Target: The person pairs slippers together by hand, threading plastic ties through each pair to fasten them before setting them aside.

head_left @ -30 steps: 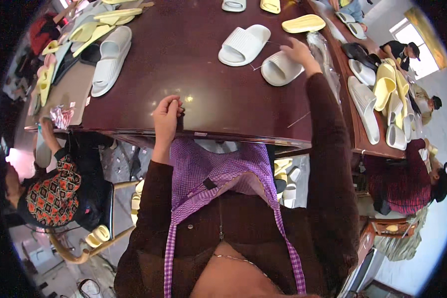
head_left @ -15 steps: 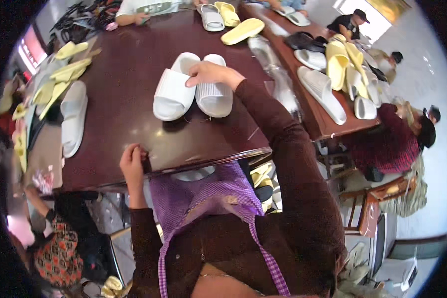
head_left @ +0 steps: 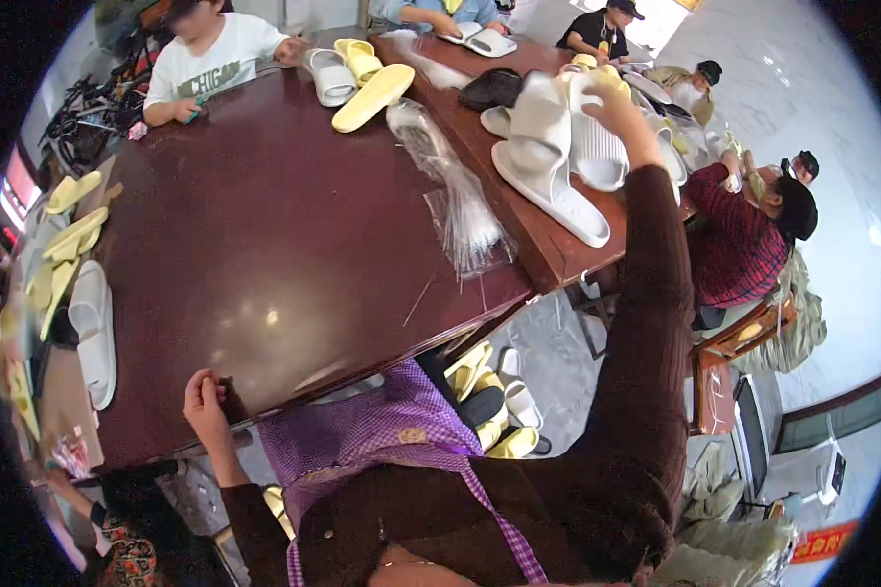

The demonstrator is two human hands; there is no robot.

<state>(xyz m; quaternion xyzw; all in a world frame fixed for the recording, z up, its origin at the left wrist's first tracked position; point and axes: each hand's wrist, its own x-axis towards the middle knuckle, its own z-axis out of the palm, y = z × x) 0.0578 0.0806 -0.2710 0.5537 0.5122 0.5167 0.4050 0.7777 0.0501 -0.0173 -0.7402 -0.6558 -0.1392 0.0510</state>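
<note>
Fingers of the right hand (head_left: 625, 106) are clamped on a pale slipper (head_left: 589, 137), lifted above another slipper (head_left: 548, 191) on the far desk (head_left: 548, 256). Left hand (head_left: 206, 403) curls shut on the near desk's (head_left: 264, 245) edge. Clear bags (head_left: 455, 196) lie between.

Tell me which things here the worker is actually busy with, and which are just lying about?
In hand:
- white slippers, gripped by the right hand
- table edge, touched by the left hand

Lying about:
- clear bags on the table
- yellow slipper at the far end
- white slipper at the left
- slippers under the table
</note>
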